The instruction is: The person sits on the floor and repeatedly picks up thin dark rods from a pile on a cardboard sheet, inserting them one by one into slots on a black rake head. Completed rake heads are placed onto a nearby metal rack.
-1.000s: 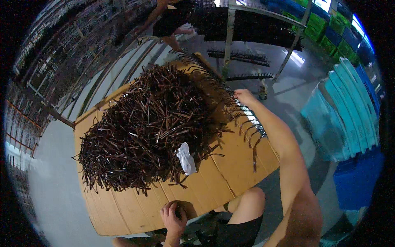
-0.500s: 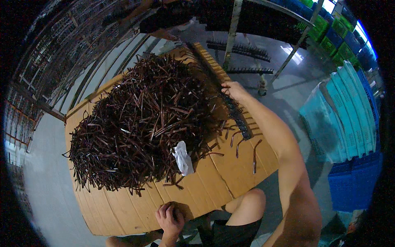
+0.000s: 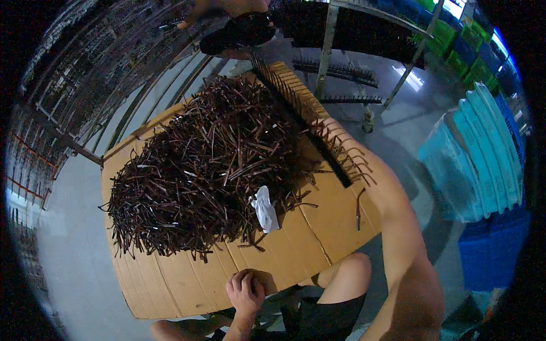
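My right hand (image 3: 325, 128) is closed around a long black bar (image 3: 318, 149) along the right side of the cardboard, partly hidden behind a row of thin, curved brown strips that stick out from it. My left hand (image 3: 245, 291) rests on the near edge of the cardboard sheet (image 3: 170, 292) with its fingers curled; what is under them, if anything, is hidden. A big heap of loose dark brown curved strips (image 3: 199, 170) covers much of the cardboard. One loose strip (image 3: 358, 211) lies apart, below the bar's near end.
A crumpled white piece (image 3: 265, 210) lies against the heap's near right side. Stacked turquoise trays (image 3: 475, 159) and blue crates (image 3: 493, 250) stand at right. Metal racks (image 3: 325, 51) rise beyond the cardboard. Another person (image 3: 236, 31) is at the far edge.
The bar has turned over in my right hand: its strips pointed left and down before and now stick out to the right. My left hand stays curled at the cardboard's near edge.
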Demonstrator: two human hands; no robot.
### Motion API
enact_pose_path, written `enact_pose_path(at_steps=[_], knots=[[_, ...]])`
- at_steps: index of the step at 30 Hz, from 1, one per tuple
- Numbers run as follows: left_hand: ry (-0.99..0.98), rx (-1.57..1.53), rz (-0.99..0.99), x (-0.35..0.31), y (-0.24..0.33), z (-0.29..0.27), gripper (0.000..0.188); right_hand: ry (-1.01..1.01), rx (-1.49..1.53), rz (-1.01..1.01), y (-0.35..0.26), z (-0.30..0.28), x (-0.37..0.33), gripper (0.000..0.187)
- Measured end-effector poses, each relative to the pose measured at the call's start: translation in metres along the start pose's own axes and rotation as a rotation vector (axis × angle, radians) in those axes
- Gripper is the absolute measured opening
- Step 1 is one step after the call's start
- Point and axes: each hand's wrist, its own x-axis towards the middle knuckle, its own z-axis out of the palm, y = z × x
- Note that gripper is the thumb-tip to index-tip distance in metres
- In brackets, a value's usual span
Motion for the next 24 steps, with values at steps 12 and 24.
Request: enact_pose_path(at_steps=[12,24], knots=[[0.008,-0.033,0.011,0.001,0.004,-0.002,0.025,-0.172,0.356,-0.015,0.064,-0.103,-0.058,0.032],[0.059,0.015,0.034,-0.006,0.003,0.005,0.025,0.634,-1.115,-0.171,-0.040,-0.092,-0.180,0.019]])
